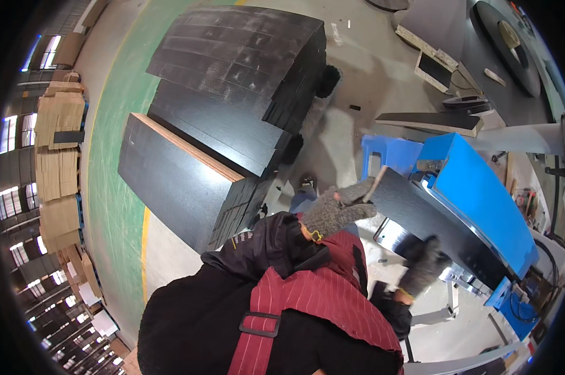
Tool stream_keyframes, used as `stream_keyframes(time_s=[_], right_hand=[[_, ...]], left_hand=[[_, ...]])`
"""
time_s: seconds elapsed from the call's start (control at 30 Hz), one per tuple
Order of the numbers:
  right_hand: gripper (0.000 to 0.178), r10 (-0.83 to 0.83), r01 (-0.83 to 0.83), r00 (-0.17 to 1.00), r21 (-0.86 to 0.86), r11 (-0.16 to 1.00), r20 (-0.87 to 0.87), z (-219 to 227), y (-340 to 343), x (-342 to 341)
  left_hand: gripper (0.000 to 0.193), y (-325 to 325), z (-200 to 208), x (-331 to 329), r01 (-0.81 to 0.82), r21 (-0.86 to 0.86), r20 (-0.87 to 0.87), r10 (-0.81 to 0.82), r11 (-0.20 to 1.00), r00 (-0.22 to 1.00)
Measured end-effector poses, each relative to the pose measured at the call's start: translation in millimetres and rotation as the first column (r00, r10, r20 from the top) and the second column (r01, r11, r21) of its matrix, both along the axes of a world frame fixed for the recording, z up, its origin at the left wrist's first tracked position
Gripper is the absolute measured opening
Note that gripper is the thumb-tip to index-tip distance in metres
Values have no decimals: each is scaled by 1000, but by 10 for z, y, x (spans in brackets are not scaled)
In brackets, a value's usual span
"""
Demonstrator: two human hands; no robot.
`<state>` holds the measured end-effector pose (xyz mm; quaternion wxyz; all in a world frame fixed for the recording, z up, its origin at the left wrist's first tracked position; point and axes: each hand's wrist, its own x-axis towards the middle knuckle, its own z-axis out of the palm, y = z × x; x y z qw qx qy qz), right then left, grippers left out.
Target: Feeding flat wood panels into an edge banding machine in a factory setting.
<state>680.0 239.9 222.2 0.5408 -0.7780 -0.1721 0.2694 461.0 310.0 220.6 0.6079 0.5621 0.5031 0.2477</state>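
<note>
While lying across the blue machine [482, 194], the black panel [432, 219] is held at both sides. Left hand [339, 209], grey-gloved: grip closed on its far end. Right hand [425, 265], gloved: closed on the near edge; stacked black boards [232, 106] stand well apart.

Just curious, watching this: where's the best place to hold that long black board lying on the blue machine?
Probably by its long edges, toward the near end. The black board is long, thin and flat, so fingers wrap an edge easily. The left hand already holds the end corner and the right hand the near long edge, which likely keeps it from tipping on the blue machine.
</note>
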Motion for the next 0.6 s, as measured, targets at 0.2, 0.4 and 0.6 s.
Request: stream_keyframes(time_s=[0.2,0.4,0.6], right_hand=[[39,-37,39,998,34,999,-52,58,84,-70],[29,-204,222,969,-132,966,137,-40,-87,659],[28,-184,245,915,-133,960,358,-89,-45,860]], left_hand=[[37,-258,-1001,-308,220,-105,211,-195,970,958],[30,-596,-1337,-1551,-380,-630,-29,468,677,883],[14,-762,-1831,-2334,-645,-727,-90,898,236,430]])
